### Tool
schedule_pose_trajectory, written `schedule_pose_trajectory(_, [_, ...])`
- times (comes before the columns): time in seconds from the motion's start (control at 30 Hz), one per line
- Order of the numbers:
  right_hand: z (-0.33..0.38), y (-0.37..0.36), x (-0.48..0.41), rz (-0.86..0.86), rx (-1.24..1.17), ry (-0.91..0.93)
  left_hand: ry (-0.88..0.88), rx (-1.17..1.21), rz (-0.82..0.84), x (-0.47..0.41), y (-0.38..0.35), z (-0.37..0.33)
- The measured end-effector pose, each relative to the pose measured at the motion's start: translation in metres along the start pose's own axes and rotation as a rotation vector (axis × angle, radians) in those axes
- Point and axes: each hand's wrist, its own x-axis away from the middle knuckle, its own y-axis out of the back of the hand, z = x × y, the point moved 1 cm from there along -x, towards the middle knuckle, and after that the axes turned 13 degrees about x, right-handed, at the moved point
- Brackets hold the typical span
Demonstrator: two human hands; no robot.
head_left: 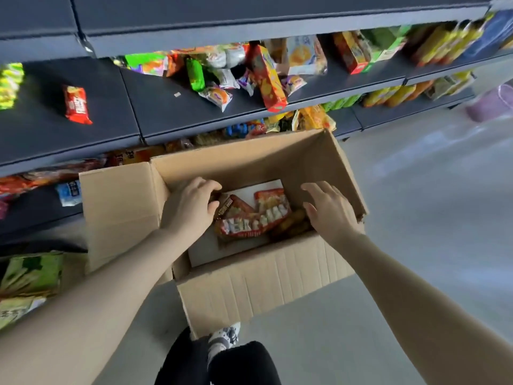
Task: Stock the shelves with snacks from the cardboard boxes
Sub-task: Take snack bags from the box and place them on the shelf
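Reaching down into an open cardboard box (pixel 249 287) on the pale floor (pixel 416 218), both bare arms come in from the bottom of the view. The left hand (pixel 191 208) is over the left part of the box's opening, fingers curled downward and thumb close to the dark end of a snack packet; I cannot tell whether it actually grips that packet or only touches it. The right hand (pixel 329 211) hangs over the right part of the opening with fingers loosely spread and relaxed, holding nothing, just above some orange-brown snacks (pixel 293 225) lying against the right wall.

Between the hands, 2 red snack packets (pixel 251 218) lie overlapping at the bottom of the box, on top of a white sheet (pixel 268 187). The box flaps stand open, 1 spread wide toward the left.

Behind the box run dark shelves (pixel 166 112). On the middle level a lone red packet (pixel 76 104) lies flat to the left, well apart from a loose heap of mixed snacks that includes a green packet (pixel 195 75) and a long orange-red carton (pixel 270 86) tilted over the shelf's front edge. Lower levels hold more packets, mostly hidden by the shelf above.

A patterned sock (pixel 224 337) and a black trouser leg (pixel 244 362) show just beside the box's near corner.
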Motion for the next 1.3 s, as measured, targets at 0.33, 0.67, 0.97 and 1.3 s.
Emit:
schedule_pose_trajectory(0.33, [-0.026,-0.181,-0.101,0.207,-0.002,0.015,0.214,-0.014,0.099,-0.065,-0.149,0.105])
schedule_pose_trajectory(0.67, [-0.009,-0.385,-0.226,0.500,0.065,0.188,0.334,-0.055,0.133,-0.116,-0.285,0.211])
schedule_pose_trajectory(0.97, [0.047,-0.537,-0.296,0.585,-0.010,0.351,0.288,-0.020,0.173,-0.187,-0.338,0.300])
schedule_pose_trajectory(1.3, [0.062,-0.597,-0.345,0.715,-0.059,0.554,0.189,-0.108,0.292,-0.218,-0.379,0.351])
